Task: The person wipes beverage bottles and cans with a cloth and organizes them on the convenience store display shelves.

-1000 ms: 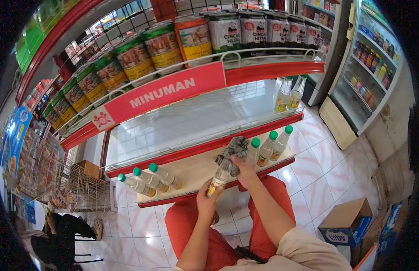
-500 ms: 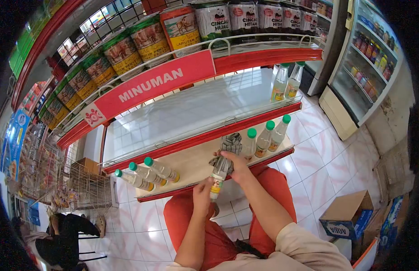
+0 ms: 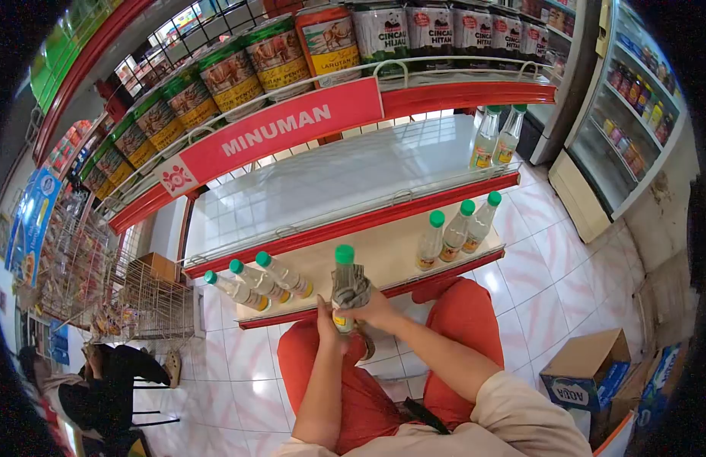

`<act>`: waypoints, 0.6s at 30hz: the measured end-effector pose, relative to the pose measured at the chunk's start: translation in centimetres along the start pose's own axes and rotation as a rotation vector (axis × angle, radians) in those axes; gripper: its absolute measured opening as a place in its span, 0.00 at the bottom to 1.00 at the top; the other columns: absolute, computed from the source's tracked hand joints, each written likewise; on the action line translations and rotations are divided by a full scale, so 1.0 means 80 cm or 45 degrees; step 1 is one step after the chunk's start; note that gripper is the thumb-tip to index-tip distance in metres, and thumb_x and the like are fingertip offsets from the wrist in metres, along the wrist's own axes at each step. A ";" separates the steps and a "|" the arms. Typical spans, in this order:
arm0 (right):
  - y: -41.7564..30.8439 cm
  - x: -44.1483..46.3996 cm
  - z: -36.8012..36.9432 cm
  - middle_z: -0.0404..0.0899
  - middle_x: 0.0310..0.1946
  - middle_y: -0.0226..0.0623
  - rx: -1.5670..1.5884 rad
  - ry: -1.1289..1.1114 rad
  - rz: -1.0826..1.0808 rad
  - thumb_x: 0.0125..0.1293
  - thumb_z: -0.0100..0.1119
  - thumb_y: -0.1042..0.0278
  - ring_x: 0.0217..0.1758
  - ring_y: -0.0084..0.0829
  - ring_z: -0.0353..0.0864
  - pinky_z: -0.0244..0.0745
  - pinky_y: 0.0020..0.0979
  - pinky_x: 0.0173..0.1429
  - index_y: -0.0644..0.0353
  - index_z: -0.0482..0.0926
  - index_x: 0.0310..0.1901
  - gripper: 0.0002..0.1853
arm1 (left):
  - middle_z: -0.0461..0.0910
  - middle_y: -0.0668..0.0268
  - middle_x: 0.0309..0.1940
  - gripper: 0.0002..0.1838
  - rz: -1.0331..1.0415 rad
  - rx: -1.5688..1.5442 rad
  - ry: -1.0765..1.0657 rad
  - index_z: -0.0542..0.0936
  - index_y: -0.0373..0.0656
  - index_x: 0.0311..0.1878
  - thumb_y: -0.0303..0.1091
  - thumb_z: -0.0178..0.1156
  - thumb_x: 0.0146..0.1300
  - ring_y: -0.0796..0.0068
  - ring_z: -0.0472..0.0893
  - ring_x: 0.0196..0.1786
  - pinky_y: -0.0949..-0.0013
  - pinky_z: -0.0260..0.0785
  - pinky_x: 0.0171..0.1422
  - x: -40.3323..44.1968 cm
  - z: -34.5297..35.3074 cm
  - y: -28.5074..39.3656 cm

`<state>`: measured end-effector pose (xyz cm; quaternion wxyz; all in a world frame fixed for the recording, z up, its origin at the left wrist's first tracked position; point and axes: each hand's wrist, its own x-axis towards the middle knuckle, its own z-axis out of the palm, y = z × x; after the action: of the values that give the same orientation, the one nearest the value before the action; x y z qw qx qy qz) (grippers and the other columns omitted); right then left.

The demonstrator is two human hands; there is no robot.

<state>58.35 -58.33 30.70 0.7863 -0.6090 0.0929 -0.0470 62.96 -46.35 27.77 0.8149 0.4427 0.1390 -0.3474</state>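
Observation:
In front of my knees I hold a clear glass bottle (image 3: 343,270) with a green cap and a yellowish label, upright and slightly tilted. My left hand (image 3: 328,326) is closed around its lower left side. With my right hand (image 3: 373,309) I press a grey checkered cloth (image 3: 354,289) against the bottle's middle, which it partly hides. Three similar capped bottles (image 3: 250,283) stand to the left on the lower shelf (image 3: 391,271), and three more bottles (image 3: 460,231) stand on its right end.
Two bottles (image 3: 496,141) stand on the upper white shelf (image 3: 322,175), under a red "MINUMAN" sign (image 3: 273,129). Packaged drinks line the top shelf. A glass-door fridge (image 3: 627,107) is at right, with a cardboard box (image 3: 585,369) below. A seated person (image 3: 102,388) is at lower left.
The cloth has moved down from the bottle's top to its middle, uncovering the green cap. Both hands and the bottle have shifted left. The view has moved slightly.

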 end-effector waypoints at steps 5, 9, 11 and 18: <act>0.012 -0.005 0.014 0.78 0.40 0.31 0.371 0.301 0.057 0.45 0.75 0.65 0.41 0.21 0.76 0.73 0.27 0.48 0.61 0.70 0.49 0.30 | 0.76 0.59 0.47 0.32 0.435 0.428 0.016 0.70 0.37 0.55 0.58 0.33 0.70 0.69 0.76 0.45 0.68 0.67 0.52 0.021 -0.011 -0.016; 0.012 0.010 -0.009 0.77 0.46 0.34 0.043 0.281 -0.068 0.41 0.77 0.60 0.49 0.30 0.75 0.69 0.31 0.56 0.64 0.66 0.55 0.40 | 0.75 0.61 0.44 0.29 0.506 1.136 0.234 0.71 0.36 0.55 0.53 0.35 0.71 0.71 0.74 0.44 0.69 0.66 0.51 0.010 -0.013 0.000; 0.002 0.005 -0.006 0.78 0.42 0.33 -0.313 0.334 -0.256 0.40 0.76 0.60 0.45 0.28 0.76 0.71 0.30 0.53 0.64 0.68 0.51 0.36 | 0.75 0.60 0.45 0.22 0.876 0.996 0.168 0.69 0.38 0.59 0.43 0.44 0.68 0.71 0.74 0.45 0.68 0.67 0.50 -0.032 0.015 0.042; -0.056 -0.025 -0.009 0.77 0.43 0.50 -0.860 -0.053 -0.099 0.44 0.69 0.55 0.48 0.49 0.76 0.71 0.42 0.49 0.55 0.66 0.55 0.36 | 0.80 0.63 0.39 0.20 0.700 1.310 -0.003 0.76 0.37 0.50 0.27 0.66 0.52 0.72 0.78 0.41 0.69 0.69 0.49 -0.079 0.071 0.120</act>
<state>56.44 -59.78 35.07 0.5396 -0.8389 0.0639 -0.0313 64.58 -44.69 40.40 0.5555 0.8010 -0.1685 -0.1464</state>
